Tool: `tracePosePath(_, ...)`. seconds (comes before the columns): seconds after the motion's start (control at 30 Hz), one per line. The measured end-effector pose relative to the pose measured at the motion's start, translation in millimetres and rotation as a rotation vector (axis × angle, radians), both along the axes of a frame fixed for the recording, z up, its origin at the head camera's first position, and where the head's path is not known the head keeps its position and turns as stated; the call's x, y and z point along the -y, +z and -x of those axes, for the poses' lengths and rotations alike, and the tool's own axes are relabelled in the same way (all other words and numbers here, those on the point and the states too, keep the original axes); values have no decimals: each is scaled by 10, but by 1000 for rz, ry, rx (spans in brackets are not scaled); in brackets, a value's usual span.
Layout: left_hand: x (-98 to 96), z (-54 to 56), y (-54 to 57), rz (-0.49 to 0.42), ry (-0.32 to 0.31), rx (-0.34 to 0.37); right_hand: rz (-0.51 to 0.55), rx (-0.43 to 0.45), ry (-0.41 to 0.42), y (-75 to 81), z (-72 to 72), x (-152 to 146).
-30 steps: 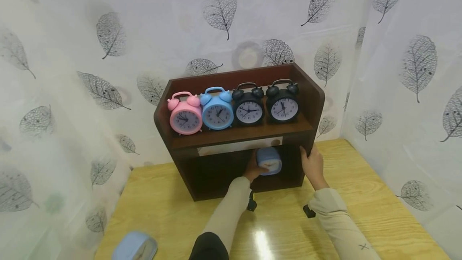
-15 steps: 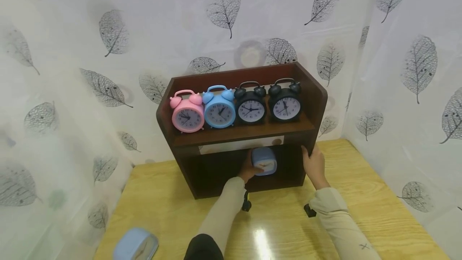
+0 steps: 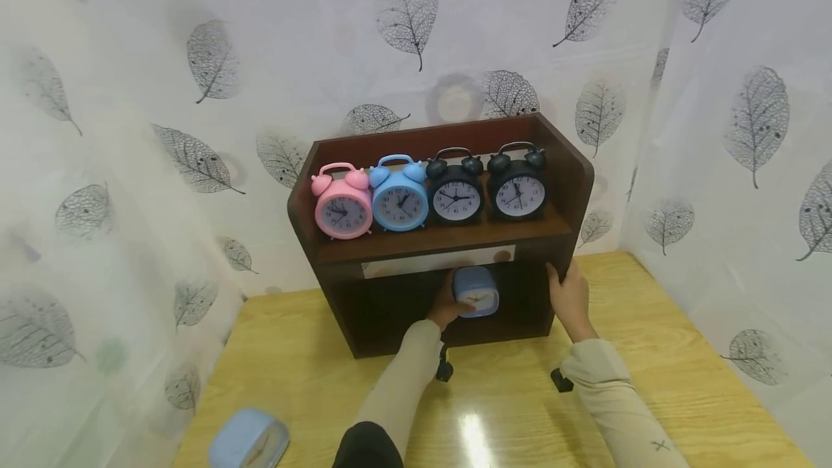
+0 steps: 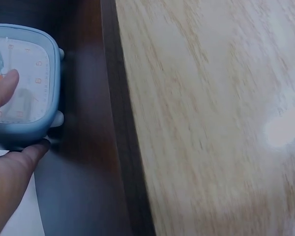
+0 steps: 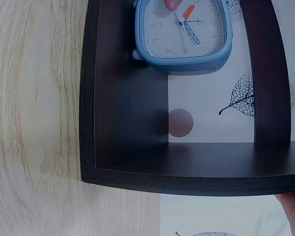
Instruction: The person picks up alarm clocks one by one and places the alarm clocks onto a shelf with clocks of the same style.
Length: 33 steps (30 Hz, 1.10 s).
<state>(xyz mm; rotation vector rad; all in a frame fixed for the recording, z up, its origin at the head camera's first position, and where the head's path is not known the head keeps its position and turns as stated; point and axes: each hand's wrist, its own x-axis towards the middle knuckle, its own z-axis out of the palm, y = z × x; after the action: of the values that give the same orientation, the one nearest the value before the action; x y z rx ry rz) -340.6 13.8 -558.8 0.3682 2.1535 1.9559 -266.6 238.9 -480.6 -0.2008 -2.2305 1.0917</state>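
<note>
A light blue square alarm clock point(image 3: 477, 282) stands inside the lower compartment of a dark brown wooden shelf point(image 3: 429, 241), right of its middle. My left hand point(image 3: 445, 306) grips the clock from its left side. In the left wrist view the thumb of that hand point(image 4: 12, 179) lies across the clock's face point(image 4: 32, 101), and a finger reaches under its edge. The clock's small feet point to the shelf floor. My right hand point(image 3: 570, 300) holds the shelf's right side panel, thumb at the front edge. Most of its fingers are hidden in the right wrist view.
On the upper shelf stand a pink twin-bell clock point(image 3: 343, 212), a blue twin-bell clock point(image 3: 399, 202) and two black twin-bell clocks point(image 3: 457, 193). Another light blue square clock point(image 3: 243, 439) lies on the wooden table point(image 3: 299, 367) at front left. Leaf-patterned sheeting point(image 3: 312, 42) surrounds the table.
My left hand has slid the square clock a little to the left inside the lower compartment, then stayed nearly still. My right hand keeps its hold on the side panel. The head view shifts slightly.
</note>
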Motion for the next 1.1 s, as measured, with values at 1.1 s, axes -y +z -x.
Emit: tracePosePath(1.1,204,-274,-21,335,50,-377,-23,18,-3,0,-23,14)
